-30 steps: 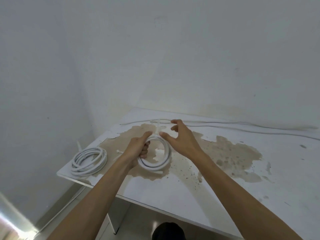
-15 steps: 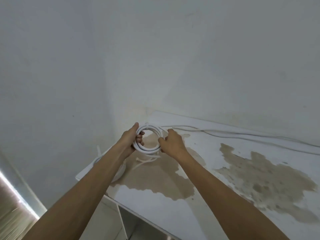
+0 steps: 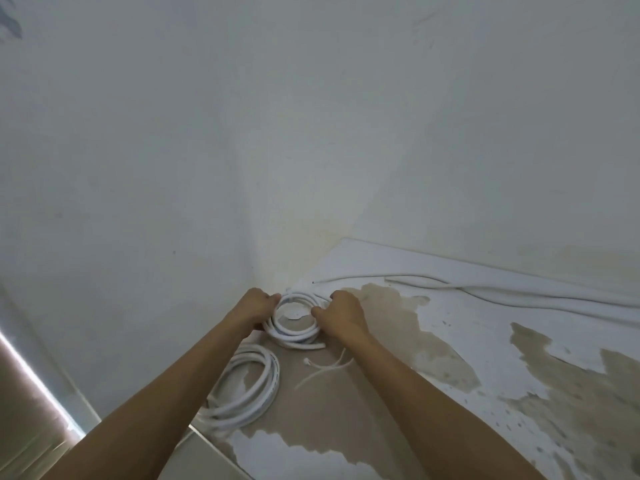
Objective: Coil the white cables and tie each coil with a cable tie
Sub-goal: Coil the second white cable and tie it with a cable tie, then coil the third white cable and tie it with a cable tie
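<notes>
Both hands grasp a small white coil [image 3: 294, 323] at the table's [image 3: 485, 341] far corner, left hand [image 3: 254, 308] and right hand [image 3: 341, 315] on opposite sides, 1 larger coil [image 3: 242, 393] lies finished nearby, loose cable ties [image 3: 325, 367] wait, and 2 straight cables [image 3: 519, 292] seemingly remain uncoiled

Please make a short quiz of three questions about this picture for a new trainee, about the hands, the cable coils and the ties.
1. True or false: both hands grip the same cable coil.
2. What lies on the table just near of the held coil, to the right of the other coil? A) scissors B) loose cable ties C) a tape roll
3. How many uncoiled cables run along the wall?

Key
1. True: the left hand and the right hand grip the held coil.
2. B: loose cable ties lie on the table, right of the second coil.
3. Two straight cables.
</notes>
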`<state>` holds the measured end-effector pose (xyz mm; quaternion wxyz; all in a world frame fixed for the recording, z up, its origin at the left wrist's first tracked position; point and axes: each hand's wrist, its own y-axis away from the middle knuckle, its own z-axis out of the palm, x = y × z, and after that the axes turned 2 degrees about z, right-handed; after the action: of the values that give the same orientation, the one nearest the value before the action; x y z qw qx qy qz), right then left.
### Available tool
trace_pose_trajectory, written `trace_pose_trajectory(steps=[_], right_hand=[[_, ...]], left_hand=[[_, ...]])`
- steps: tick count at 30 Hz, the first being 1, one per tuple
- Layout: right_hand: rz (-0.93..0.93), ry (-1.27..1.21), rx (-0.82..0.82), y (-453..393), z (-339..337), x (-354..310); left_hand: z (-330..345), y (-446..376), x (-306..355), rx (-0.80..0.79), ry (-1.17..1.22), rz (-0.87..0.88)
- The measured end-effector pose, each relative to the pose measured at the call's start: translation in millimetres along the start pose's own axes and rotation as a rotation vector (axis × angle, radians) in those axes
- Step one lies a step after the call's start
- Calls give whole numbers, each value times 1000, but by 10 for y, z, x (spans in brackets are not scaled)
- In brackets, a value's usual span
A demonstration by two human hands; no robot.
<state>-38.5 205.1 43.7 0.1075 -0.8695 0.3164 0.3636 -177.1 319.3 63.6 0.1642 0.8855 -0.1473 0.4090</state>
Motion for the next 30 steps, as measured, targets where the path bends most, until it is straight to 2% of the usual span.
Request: trace_pose_trajectory(steps=[5,10,13,15,18,30], right_hand=[[-78,174,18,23,30,21],[-113,210,-30,95,-145,67],[-123,168,9,214,-388,155],[-122,144,26,312,-579,255],[-110,147,37,471,-883,456],[-16,181,147,1155,-2243,1617]], left_hand=[[-13,-65,-157,62,-257,78],[-14,-9,-29,-24,-457,85],[24,80,96,93,-589,140],[118,162,217,172,-495,235],[389,352,458,167,-323,357],[1892,1056,1366,-147,-142,721]])
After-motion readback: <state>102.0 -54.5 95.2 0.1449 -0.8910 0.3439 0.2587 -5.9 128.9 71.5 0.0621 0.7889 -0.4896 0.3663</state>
